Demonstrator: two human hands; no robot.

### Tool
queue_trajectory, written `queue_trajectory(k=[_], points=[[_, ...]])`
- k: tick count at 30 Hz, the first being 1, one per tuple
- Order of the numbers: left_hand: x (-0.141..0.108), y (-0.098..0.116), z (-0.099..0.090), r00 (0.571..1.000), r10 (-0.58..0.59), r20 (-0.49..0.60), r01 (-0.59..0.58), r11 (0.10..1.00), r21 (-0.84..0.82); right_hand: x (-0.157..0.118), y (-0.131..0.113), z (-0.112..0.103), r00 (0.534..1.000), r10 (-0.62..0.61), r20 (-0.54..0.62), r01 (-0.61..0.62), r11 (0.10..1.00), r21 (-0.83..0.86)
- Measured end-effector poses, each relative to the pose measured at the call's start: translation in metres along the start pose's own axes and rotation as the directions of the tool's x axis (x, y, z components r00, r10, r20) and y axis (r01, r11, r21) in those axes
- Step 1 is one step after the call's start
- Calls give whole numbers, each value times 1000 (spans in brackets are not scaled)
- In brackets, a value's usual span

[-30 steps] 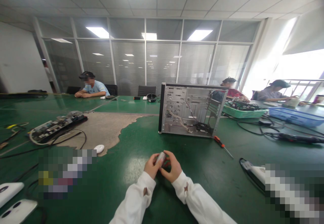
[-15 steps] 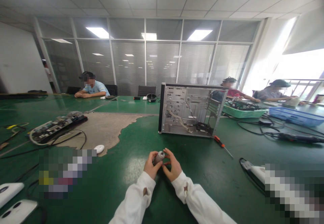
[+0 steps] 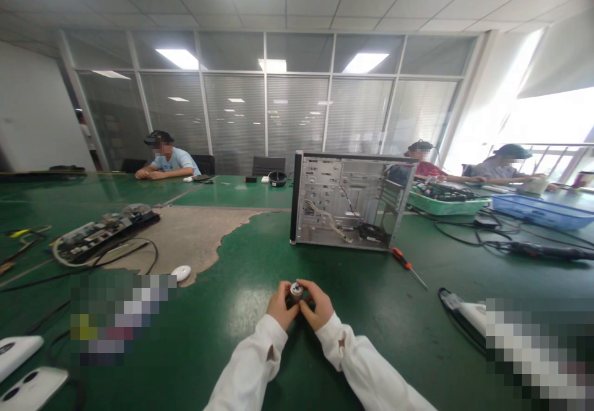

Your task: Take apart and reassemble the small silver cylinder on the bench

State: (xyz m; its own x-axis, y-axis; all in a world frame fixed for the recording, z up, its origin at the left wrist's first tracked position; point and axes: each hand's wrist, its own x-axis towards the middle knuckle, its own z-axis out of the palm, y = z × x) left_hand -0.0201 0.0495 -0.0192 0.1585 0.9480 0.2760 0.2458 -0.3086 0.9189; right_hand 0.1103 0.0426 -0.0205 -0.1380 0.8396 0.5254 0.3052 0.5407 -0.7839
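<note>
Between my two hands, low above the green table, is a small silvery metal cylinder (image 3: 296,292) that looks like a little motor. Its round end faces up and has a dark spot in the middle. My left hand (image 3: 280,306) is closed on its left side, thumb in front. My right hand (image 3: 319,306) has its fingers and thumb closed on the other side. Something reddish shows by the right fingers, too small to name. The cylinder's lower part is hidden by my thumbs. Beyond my hands stands an opened computer case (image 3: 346,203) with wires and a fan inside.
A red-handled screwdriver (image 3: 403,259) lies right of the case. Farther right are a green basket (image 3: 448,205) with parts, a blue basket (image 3: 542,211) and black cables. A circuit assembly (image 3: 106,233) and a white disc (image 3: 181,273) lie left. Several people sit around the table.
My right fingers have drawn in from beside the cylinder to touch its top rim. The cylinder stands more upright and slightly lower, and my left hand has shifted a little right.
</note>
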Motion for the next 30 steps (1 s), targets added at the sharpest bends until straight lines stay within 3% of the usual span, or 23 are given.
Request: queue_trajectory(k=[9, 14, 21, 24, 26, 30], points=[[-1, 6, -2, 999, 35, 5, -35, 995, 91, 13, -18, -3, 998, 18, -61, -16, 999, 34], [-1, 2, -1, 998, 68, -2, -67, 990, 121, 18, -15, -9, 977, -1, -212, 4, 1000, 14], [3, -8, -4, 983, 45, -177, -14, 985, 173, 19, 9, -32, 969, 78, -236, -92, 995, -48], [5, -15, -5, 977, 20, -214, 15, 987, 163, 17, 25, -36, 986, 56, -159, -78, 988, -133], [6, -19, -5, 977, 17, -212, 17, 987, 157, 15, 33, -36, 998, 49, -30, -55, 969, -239], [7, -24, -4, 978, 29, -208, 1, 989, 145, 13, 37, -31, 973, 127, 191, 3, 827, -563]])
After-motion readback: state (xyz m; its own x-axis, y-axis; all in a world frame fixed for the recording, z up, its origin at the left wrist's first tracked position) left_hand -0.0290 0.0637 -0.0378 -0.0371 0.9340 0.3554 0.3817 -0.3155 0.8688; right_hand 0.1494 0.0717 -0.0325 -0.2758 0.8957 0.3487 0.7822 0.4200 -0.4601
